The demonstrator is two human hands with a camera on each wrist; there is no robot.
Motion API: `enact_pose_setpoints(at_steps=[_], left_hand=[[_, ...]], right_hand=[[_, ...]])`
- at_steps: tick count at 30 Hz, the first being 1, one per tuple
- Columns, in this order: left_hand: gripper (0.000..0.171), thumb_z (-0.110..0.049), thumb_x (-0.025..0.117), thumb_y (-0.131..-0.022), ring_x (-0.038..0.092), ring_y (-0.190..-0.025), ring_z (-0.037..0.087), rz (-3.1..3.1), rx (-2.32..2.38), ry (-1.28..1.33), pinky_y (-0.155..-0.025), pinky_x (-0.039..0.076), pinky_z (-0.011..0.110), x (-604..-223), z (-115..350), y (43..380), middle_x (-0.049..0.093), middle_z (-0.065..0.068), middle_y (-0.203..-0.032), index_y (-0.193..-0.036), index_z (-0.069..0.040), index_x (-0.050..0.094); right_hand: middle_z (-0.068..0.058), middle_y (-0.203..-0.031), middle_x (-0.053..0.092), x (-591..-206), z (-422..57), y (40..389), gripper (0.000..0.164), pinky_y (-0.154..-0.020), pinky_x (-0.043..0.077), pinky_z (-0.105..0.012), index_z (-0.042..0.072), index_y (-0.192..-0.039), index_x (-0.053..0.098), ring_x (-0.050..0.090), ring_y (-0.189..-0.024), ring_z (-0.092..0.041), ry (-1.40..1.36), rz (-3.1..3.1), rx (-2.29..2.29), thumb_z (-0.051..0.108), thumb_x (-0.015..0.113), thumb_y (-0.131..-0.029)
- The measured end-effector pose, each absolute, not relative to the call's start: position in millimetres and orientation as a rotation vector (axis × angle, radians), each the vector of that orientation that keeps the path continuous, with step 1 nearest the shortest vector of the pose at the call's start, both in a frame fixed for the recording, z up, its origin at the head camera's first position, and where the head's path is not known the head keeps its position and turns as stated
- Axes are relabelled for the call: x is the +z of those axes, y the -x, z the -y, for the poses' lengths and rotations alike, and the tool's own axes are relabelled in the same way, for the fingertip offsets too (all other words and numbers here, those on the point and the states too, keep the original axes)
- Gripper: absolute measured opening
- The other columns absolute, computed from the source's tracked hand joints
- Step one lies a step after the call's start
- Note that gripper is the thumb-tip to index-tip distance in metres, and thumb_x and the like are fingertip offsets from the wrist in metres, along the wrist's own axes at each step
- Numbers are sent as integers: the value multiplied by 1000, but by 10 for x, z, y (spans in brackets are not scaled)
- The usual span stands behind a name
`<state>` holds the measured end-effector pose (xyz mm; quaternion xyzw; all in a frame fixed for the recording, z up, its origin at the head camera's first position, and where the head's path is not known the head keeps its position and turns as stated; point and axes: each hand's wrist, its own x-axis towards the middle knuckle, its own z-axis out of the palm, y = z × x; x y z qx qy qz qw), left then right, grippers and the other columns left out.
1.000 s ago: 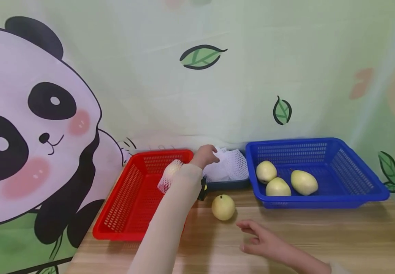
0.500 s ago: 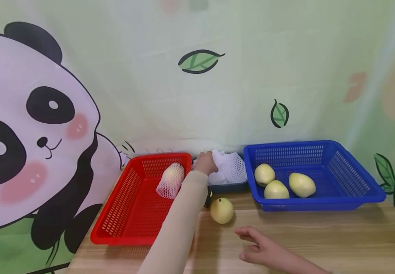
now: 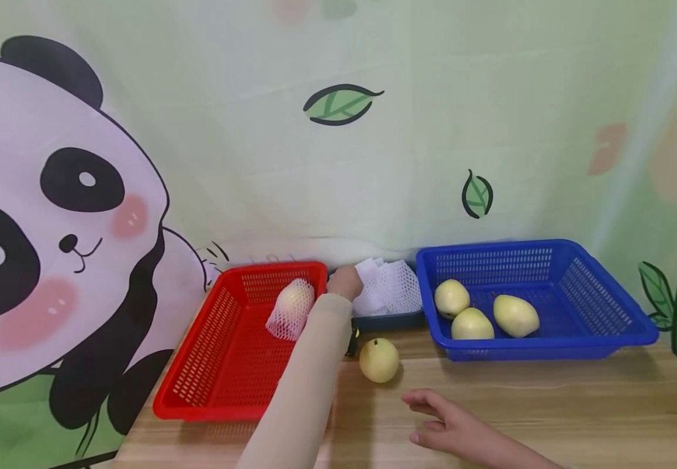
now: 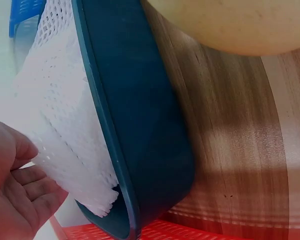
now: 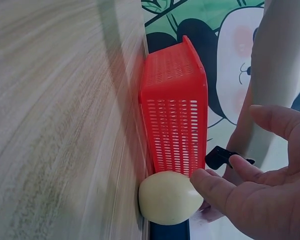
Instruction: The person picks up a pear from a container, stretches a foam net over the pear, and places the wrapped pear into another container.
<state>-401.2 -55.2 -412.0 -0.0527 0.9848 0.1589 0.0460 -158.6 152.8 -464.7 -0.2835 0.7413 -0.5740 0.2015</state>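
Observation:
My left hand reaches into a dark teal bin at the back of the table. In the left wrist view, its thumb and fingers pinch the edge of a white foam net sleeve at the bin's end. More white sleeves lie beside it in the bin. A yellow pear stands on the table in front of the bin, its stem upward. Lower right of that pear, my right hand hovers with fingers relaxed and apart, holding nothing.
To the left, a red basket holds a pear in a net sleeve. At right stands a blue basket with 3 bare pears. A panda-printed cloth hangs behind the wooden table.
My left hand has lowered from above the bin into the sleeves and now pinches one, having drawn slightly left. My right hand has barely moved.

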Motion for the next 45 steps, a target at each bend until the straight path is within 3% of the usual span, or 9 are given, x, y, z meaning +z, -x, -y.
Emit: enact_pose_setpoints(at_steps=[4, 11, 15, 19, 26, 30, 34, 38, 45], left_hand=[[23, -14, 61, -99, 70, -92, 28, -3067, 481, 147, -90, 61, 41, -4074, 574, 3983, 77, 17, -110, -112, 1, 74], [24, -12, 57, -100, 73, -101, 27, -3151, 682, 102, -87, 63, 43, -3813, 612, 3978, 77, 16, -115, -111, 0, 74], [23, -6, 53, -100, 67, -86, 21, -3198, 751, 46, -72, 59, 35, -3637, 651, 3994, 76, 14, -100, -95, 2, 74], [24, -2, 52, -97, 45, -73, 19, -3196, 834, -21, -60, 38, 28, -3488, 717, 3985, 61, 9, -80, -81, 3, 69], [33, -10, 61, -97, 71, -100, 29, -3036, 1207, -31, -87, 61, 36, -3225, 797, 3832, 72, 18, -127, -127, 2, 70], [38, -17, 65, -99, 70, -106, 33, -2877, 1397, -49, -96, 61, 40, -3079, 822, 3625, 68, 19, -133, -135, -2, 65], [41, -22, 68, -99, 71, -105, 32, -2831, 1505, -97, -97, 60, 39, -2969, 824, 3331, 68, 16, -131, -136, -7, 65], [39, -21, 68, -98, 72, -94, 30, -2811, 1656, -173, -89, 63, 36, -2949, 781, 3003, 72, 19, -117, -134, -7, 67], [37, -20, 70, -96, 61, -78, 15, -2660, 1905, -203, -76, 64, 28, -3144, 663, 2588, 68, 19, -100, -130, -4, 69]], right_hand=[[-43, -149, 39, -4657, -1520, 1589, 58, -108, 47, -52, -17, -141, 40, 37, -139, -63, 793, -2062, -1601, 19, 62, -102], [-42, -144, 47, -4643, -1531, 1634, 53, -95, 46, -9, -17, -138, 45, 45, -135, -60, 773, -2132, -1624, 14, 64, -99], [-42, -144, 47, -4608, -1549, 1664, 52, -94, 48, -9, -18, -138, 44, 43, -135, -61, 778, -2140, -1648, 12, 62, -99], [-42, -143, 47, -4554, -1567, 1705, 50, -96, 51, -13, -18, -138, 44, 44, -135, -61, 785, -2172, -1660, 10, 61, -100], [-37, -137, 56, -4403, -1570, 1764, 43, -95, 51, -12, -15, -134, 50, 52, -130, -56, 784, -2322, -1716, 8, 61, -100], [-33, -136, 59, -4271, -1540, 1790, 41, -92, 53, -14, -10, -135, 53, 64, -124, -16, 703, -2415, -1791, 7, 61, -99], [-28, -137, 61, -4113, -1450, 1837, 41, -95, 53, -13, -6, -136, 56, 52, -114, 18, 717, -2555, -1865, 6, 64, -98], [-22, -145, 58, -3962, -1312, 1879, 45, -102, 54, -20, 0, -140, 57, 57, -125, 1, 834, -2759, -1838, 4, 66, -96], [-22, -155, 48, -3813, -1096, 1961, 59, -106, 52, -54, 1, -147, 51, 47, -141, -40, 1017, -2915, -1800, -10, 57, -90]])
